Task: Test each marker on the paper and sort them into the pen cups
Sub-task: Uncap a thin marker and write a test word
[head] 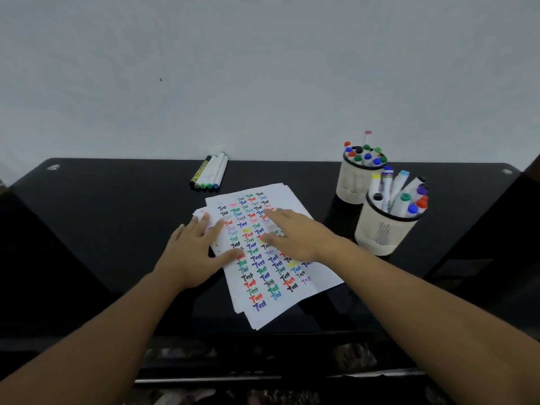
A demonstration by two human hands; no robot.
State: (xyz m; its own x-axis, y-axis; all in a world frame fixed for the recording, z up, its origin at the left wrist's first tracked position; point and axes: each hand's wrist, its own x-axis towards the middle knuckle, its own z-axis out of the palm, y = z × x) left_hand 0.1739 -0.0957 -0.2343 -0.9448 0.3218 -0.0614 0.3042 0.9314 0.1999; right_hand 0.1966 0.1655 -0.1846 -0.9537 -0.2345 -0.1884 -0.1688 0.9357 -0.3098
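Both hands are lying flat, fingers straight, on the paper (271, 249), gripping nothing; the left hand (194, 252) is sitting nearer the four loose markers (209, 172). Those markers are lying side by side beyond the paper, long axes running away toward the wall; the right hand (295, 235) is resting closer to the two pen cups (380, 229) on the worktop (102, 214).

A skewed stack of white paper (318, 276) lies flat, crowded with "Test" scrawls in many colours. Four capped markers (209, 172) lie side by side beyond it. To the right, two cream pen cups, the far cup (355, 182) and the near cup (380, 232), stand upright, seemingly touching, both crammed with markers.
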